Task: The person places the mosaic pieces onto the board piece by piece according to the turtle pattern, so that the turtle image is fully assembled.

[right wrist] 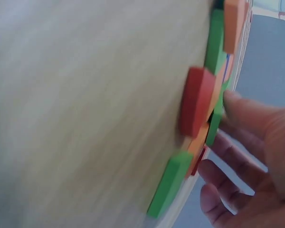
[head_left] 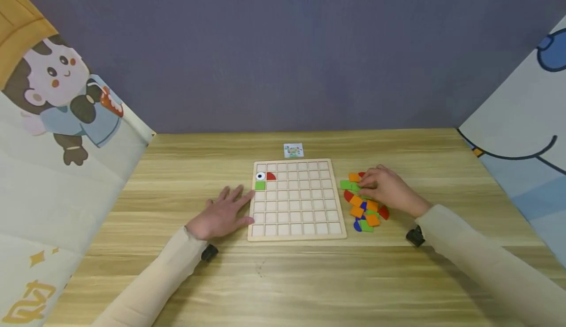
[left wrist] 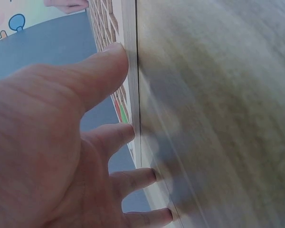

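Note:
A wooden grid board (head_left: 297, 238) lies on the table. In its left part sit a white eye tile (head_left: 260, 176), a red quarter-round tile (head_left: 271, 176) and a green square tile (head_left: 260, 186). My left hand (head_left: 223, 214) is spread flat on the table, its thumb and index finger touching the board's left edge. Right of the board lies a loose pile of orange tiles (head_left: 356, 212), green, red and blue ones. My right hand (head_left: 386, 188) is over the pile's far end, thumb and fingertips pinching a green tile (right wrist: 213, 127); the fingers partly hide it.
A small picture card (head_left: 293, 150) lies just beyond the board's far edge. A grey-blue panel (head_left: 300, 56) rises behind the table (head_left: 283, 282). Printed cartoon panels stand at the left and right sides.

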{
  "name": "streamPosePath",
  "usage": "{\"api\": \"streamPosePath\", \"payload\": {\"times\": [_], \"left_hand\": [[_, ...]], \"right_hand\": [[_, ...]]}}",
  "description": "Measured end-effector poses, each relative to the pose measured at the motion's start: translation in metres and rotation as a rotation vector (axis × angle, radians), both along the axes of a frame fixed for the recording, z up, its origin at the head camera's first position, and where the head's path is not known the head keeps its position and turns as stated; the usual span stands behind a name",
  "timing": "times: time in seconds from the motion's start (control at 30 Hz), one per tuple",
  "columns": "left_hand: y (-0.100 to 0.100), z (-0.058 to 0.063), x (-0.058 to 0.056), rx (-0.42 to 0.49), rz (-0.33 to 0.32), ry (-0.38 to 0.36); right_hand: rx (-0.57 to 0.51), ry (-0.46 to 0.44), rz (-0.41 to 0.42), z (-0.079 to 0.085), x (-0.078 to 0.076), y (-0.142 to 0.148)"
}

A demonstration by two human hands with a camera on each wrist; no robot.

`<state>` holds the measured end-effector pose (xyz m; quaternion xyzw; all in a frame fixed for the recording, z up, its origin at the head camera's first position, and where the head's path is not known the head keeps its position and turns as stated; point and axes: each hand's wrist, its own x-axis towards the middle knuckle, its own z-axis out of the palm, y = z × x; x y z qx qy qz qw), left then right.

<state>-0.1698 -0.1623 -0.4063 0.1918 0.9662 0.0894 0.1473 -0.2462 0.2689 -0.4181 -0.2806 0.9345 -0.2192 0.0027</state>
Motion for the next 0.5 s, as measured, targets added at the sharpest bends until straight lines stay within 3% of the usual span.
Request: {"api": "streamPosePath", "payload": {"times": [0.27,0.4,0.5], "left_hand": [[0.000,-0.001,-0.001,0.010,-0.001,0.012],[0.000,-0.001,-0.001,0.010,-0.004,0.012],[-0.001,-0.001,-0.001,0.010,-0.004,0.011]], "right_hand": [[0.081,0.012,-0.035,0.003,-0.002,-0.008],[0.020,0.027,-0.024,0.005,-0.001,-0.009],[-0.079,0.074,0.030,0.007,-0.002,-0.013]]}}
